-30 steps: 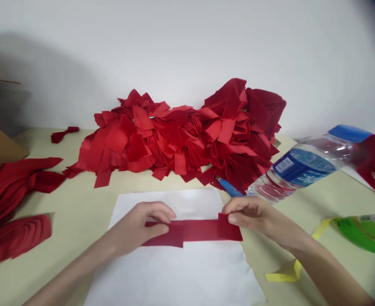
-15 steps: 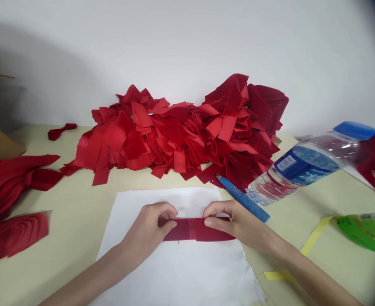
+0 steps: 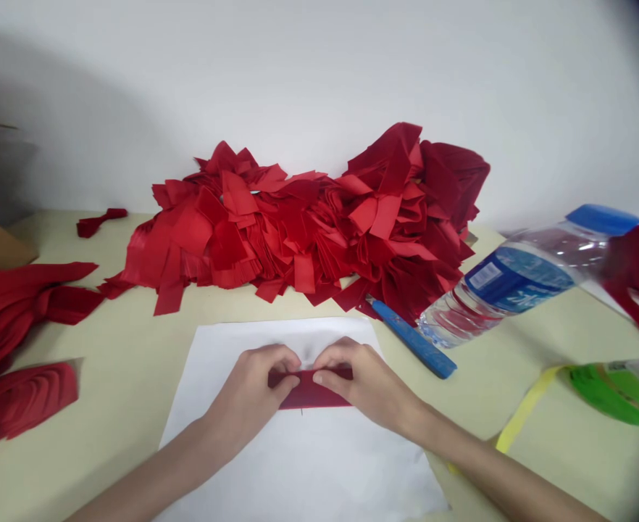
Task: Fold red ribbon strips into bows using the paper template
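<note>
A dark red strip (image 3: 311, 394) lies across the upper part of a white sheet (image 3: 298, 464). My left hand (image 3: 254, 384) pinches the strip's top edge toward its left side, thumb and fingers together. Close beside it, my right hand (image 3: 366, 380) pinches the same top edge, with only a small gap between the two thumbs. Both hands cover the ends of the strip. A short dark mark shows on the sheet just below the strip.
Behind the sheet is a large heap of red strips (image 3: 276, 239). A blue cutter knife (image 3: 411, 339) and a tilted water bottle (image 3: 515, 279) are at the right, with a green roll (image 3: 613, 391) and yellow tape (image 3: 526, 413) beyond. More red strips (image 3: 20, 312) lie left.
My right hand has moved left along the strip, closer to my left hand. The right part of the strip no longer shows beyond it. My left hand has barely moved.
</note>
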The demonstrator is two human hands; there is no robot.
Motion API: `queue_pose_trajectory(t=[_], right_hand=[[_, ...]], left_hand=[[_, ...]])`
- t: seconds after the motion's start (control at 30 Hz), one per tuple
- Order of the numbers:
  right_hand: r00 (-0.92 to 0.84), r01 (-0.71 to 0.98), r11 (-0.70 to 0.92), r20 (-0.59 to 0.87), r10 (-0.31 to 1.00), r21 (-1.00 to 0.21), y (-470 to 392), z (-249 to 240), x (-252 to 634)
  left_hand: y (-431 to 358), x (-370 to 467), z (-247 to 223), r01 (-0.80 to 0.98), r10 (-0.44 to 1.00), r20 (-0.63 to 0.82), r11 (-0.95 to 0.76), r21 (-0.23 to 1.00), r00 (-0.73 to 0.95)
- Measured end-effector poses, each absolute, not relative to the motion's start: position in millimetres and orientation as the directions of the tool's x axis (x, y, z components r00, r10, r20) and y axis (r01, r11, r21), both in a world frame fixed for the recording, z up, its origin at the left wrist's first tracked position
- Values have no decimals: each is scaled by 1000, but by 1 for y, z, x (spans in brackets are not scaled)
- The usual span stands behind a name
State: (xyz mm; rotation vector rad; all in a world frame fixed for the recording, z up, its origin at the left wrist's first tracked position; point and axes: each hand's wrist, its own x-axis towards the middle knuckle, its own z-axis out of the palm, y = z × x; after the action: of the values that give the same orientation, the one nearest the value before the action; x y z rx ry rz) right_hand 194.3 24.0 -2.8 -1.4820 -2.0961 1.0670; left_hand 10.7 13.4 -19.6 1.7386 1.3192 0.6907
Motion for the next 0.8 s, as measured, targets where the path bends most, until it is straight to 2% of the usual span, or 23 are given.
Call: queue_pose_trajectory(t=[0.23,0.43,0.57,0.67,0.73,0.8], right_hand=[[-353,692,248,-18,936,-678,16,-4,187],[-374,702,289,9,927,-651,15,-9,186],[-380,713,318,36,924,-625,15,-11,187],[-416,704,441,181,891,-556,11,-10,187],[-512,665,573,266,817,-479,6,-8,187],[-617,617,669,272,738,-414,0,-7,188]], left_hand=[[14,9,-19,571,958,13,-182,801,287],[13,10,-18,556,938,60,-252,792,340],[12,13,-17,589,919,100,-325,740,382],[12,14,-16,617,902,119,-375,691,415],[11,14,-16,628,893,124,-398,669,433],[11,13,-16,636,887,123,-410,653,446]])
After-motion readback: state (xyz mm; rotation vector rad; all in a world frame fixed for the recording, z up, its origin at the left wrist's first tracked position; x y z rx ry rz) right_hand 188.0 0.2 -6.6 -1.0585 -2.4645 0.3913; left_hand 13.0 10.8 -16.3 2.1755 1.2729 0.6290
